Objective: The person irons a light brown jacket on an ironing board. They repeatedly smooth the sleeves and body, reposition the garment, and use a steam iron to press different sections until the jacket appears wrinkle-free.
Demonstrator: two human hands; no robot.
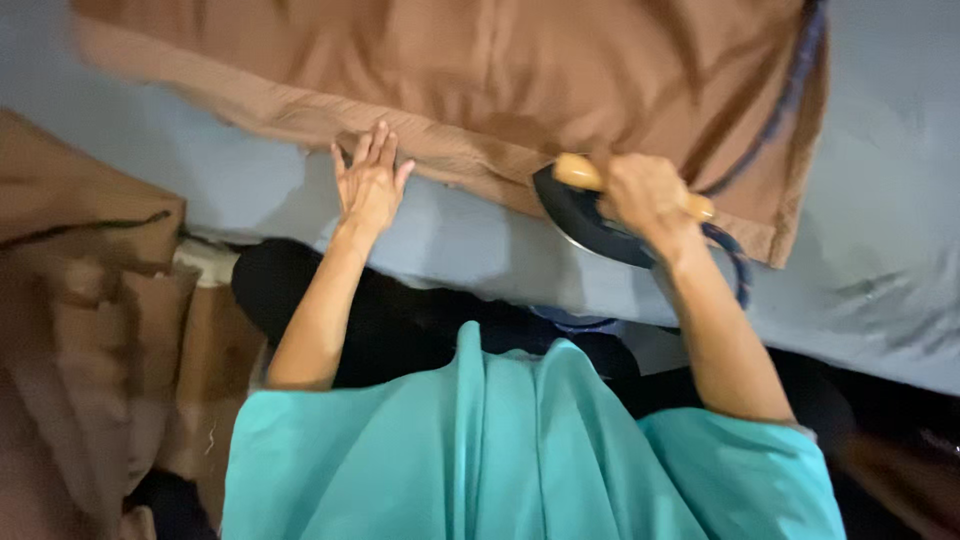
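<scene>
A brown cloth [480,70] lies spread on a pale blue-grey ironing surface [880,200]. My left hand [370,185] rests flat, fingers apart, on the cloth's near hem. My right hand [645,195] grips the wooden handle of a dark metal iron [580,215], which sits on the cloth's near edge. A blue cord [790,85] runs from the iron up across the cloth's right side.
More brown fabric is piled at the left [90,300]. My turquoise garment [520,450] fills the bottom of the view. Dark space lies below the surface's near edge [300,285].
</scene>
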